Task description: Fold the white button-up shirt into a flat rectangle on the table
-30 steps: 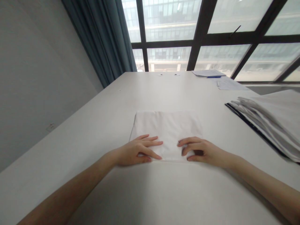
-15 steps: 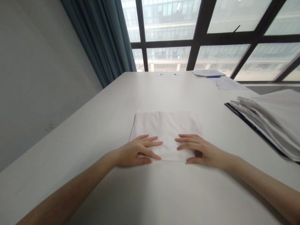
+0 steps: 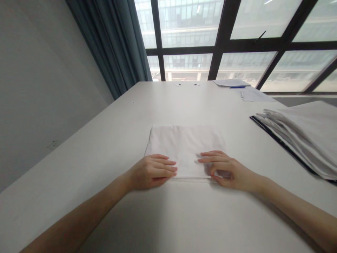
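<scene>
A folded white cloth (image 3: 184, 144) lies flat in front of me. My left hand (image 3: 152, 171) is at its near left corner, fingers pressed together over the top and the thumb at the near edge, closed on the fabric. At the near right corner, my right hand (image 3: 223, 168) pinches the edge between thumb and index finger. Its other fingers stretch over the cloth. Between the hands, the upper layer's near edge sits slightly apart from the layer below.
The cloth rests on a white table (image 3: 126, 137). To the right is a stack of white folded fabric (image 3: 305, 130) on a dark board. Papers (image 3: 229, 83) and a blue pen (image 3: 237, 87) lie at the far right end. A blue curtain (image 3: 113, 42) hangs at the left.
The spread fingers of my left hand have drawn together at the near edge. My right thumb and index finger have closed into a pinch there. The upper layer's edge has lifted slightly.
</scene>
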`<state>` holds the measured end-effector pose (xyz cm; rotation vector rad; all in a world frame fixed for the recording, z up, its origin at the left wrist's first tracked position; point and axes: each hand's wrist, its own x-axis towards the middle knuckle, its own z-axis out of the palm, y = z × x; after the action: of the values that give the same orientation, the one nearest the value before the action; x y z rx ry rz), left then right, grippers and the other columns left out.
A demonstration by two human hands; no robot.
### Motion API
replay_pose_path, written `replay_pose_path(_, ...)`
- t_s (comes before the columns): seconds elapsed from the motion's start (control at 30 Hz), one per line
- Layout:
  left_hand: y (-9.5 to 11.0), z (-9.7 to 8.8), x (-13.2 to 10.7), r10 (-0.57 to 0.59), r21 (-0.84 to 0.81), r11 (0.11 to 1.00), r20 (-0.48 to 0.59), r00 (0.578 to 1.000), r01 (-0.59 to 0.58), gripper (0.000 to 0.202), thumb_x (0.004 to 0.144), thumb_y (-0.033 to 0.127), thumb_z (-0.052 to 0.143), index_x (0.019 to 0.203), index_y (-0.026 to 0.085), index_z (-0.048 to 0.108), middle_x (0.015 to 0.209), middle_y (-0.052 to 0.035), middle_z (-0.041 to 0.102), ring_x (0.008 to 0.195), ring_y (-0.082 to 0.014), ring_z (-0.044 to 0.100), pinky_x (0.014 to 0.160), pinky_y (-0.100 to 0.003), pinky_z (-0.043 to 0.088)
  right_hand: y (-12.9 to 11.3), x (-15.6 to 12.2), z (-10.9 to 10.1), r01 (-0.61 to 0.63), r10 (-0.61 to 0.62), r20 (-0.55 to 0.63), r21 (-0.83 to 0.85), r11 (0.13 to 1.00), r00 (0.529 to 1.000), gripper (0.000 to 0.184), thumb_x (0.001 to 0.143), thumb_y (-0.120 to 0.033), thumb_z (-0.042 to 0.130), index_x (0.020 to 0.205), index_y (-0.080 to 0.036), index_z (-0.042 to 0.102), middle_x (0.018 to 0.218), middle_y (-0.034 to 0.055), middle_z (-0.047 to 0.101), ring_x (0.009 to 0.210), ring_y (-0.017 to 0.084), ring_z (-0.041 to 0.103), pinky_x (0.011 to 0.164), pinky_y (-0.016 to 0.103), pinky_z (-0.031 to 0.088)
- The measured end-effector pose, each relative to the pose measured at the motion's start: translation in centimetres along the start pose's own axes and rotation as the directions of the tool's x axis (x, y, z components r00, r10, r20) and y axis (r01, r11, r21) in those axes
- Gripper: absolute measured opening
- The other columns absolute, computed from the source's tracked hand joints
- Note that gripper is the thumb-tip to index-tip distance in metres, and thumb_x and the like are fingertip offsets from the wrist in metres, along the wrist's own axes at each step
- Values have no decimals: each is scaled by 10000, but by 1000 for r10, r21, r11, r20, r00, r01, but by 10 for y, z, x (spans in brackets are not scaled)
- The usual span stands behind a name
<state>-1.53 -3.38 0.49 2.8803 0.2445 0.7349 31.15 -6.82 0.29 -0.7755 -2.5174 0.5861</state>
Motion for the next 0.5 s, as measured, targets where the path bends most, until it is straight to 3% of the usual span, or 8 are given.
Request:
replay_pose_path(0.17, -1, 2, -3, -54, -99, 994, 22, 998, 55, 217, 889, 125, 575, 1056, 210, 684, 1053, -21, 743, 1129, -168, 634, 1029, -295, 431, 0, -1, 1, -14, 10, 76, 52, 999, 997, 87, 807, -133, 613, 800, -220, 611, 1287, 50, 622, 1317, 222, 443, 1068, 402, 370)
replay_pose_path(0.3, -1, 1, -3, -119, -216, 967, 78, 990, 133, 174, 898, 165, 582, 988, 212, 724, 1047, -39, 743, 1172, -190, 606, 1024, -313, 438, 2, -1, 1, -68, 54, 115, 120, 990, 992, 59, 858, -228, 621, 818, -216, 663, 1275, 63, 631, 1302, 225, 461, 1056, 395, 391)
replay_pose_path(0.5, -6, 5, -4, -317, -318, 878, 170, 933, 357, 218, 941, 323, 556, 1040, 230, 726, 1052, -47, 741, 1128, -186, 629, 1048, -329, 419, 1, 2, 4, -127, 117, 64, 187, 974, 991, 196, 909, -362, 581, 869, -215, 703, 1195, 80, 676, 1233, 218, 534, 1022, 385, 436)
